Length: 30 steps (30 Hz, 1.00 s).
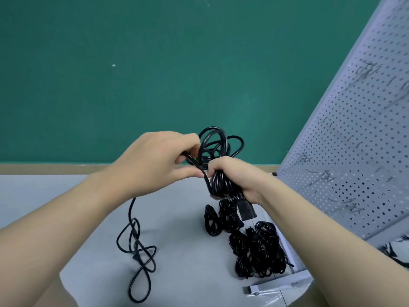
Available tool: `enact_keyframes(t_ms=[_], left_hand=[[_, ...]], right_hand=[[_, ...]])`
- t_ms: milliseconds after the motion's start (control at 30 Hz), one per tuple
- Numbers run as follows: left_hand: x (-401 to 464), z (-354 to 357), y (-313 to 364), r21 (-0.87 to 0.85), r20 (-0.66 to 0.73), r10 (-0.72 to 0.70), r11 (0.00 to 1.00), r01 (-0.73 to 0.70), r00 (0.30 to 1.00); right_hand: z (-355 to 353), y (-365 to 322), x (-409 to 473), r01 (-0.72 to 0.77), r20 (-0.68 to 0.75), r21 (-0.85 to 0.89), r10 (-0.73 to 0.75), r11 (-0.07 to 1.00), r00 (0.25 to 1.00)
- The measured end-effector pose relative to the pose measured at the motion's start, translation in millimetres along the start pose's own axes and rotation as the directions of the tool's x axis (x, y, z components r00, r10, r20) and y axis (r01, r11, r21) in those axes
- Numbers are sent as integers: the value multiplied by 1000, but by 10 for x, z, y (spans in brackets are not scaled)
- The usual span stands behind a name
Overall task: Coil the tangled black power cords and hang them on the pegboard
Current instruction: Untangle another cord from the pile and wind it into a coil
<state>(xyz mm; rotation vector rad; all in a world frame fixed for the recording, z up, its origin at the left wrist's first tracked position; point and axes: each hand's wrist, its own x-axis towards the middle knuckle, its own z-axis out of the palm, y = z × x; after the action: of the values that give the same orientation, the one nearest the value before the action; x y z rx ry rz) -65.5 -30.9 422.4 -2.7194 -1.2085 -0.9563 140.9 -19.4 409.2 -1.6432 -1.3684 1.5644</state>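
My right hand (234, 176) grips a bundle of black power cord loops (213, 142), held up above the table; its black plug (246, 210) hangs below my fist. My left hand (159, 160) pinches a strand of the same cord just left of the bundle. From there the loose tail (138, 247) drops to the table and lies in tangled loops. Several coiled black cords (256, 249) lie on the table at the foot of the white pegboard (345, 151), which stands on the right with several bare metal hooks (345, 203).
A grey table (188, 273) carries everything; a green wall (132, 74) rises behind it. The pegboard's white base foot (276, 286) sits at the lower right. More black cord (396, 255) shows behind the board's lower right edge.
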Motion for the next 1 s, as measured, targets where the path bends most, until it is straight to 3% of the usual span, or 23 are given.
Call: enact_keyframes(t_ms=[133, 200, 267, 333, 400, 433, 500, 600, 733, 867, 1000], left_hand=[[-4, -98, 43, 211, -74, 308, 934, -287, 949], [12, -77, 93, 278, -22, 406, 880, -385, 913], [25, -32, 103, 272, 69, 417, 866, -419, 906], [32, 3, 62, 168, 134, 276, 940, -296, 952], [30, -14, -43, -12, 206, 31, 1000, -29, 978], [18, -24, -101, -108, 243, -57, 990, 85, 968], [-8, -18, -179, -247, 253, -114, 952, 179, 961], [-11, 3, -189, -356, 239, -143, 907, 223, 961], [-9, 28, -153, -439, 241, -139, 867, 235, 961], [-17, 58, -107, -377, 269, -68, 911, 170, 961], [-58, 97, -54, -253, 273, 14, 966, 58, 962]], right_hand=[[-18, -27, -25, 2, -4, -3, -2, 1000, 1000], [-7, -35, -32, 5, -47, -95, -9, 995, 999], [34, -22, -47, 21, -53, -251, -35, 968, 998], [76, 6, -75, 43, -28, -348, -56, 936, 998], [106, 50, -103, 52, 18, -315, -49, 948, 999], [125, 62, -132, 55, 52, -274, -42, 960, 998], [138, 73, -179, 49, 125, -153, -30, 987, 992], [81, 55, -224, 9, 225, 7, -10, 1000, 974], [18, 34, -292, 2, 270, 44, -13, 999, 963], [113, 45, -388, 22, 344, -195, 48, 981, 938], [172, 76, -436, 132, 373, -438, 46, 889, 927]])
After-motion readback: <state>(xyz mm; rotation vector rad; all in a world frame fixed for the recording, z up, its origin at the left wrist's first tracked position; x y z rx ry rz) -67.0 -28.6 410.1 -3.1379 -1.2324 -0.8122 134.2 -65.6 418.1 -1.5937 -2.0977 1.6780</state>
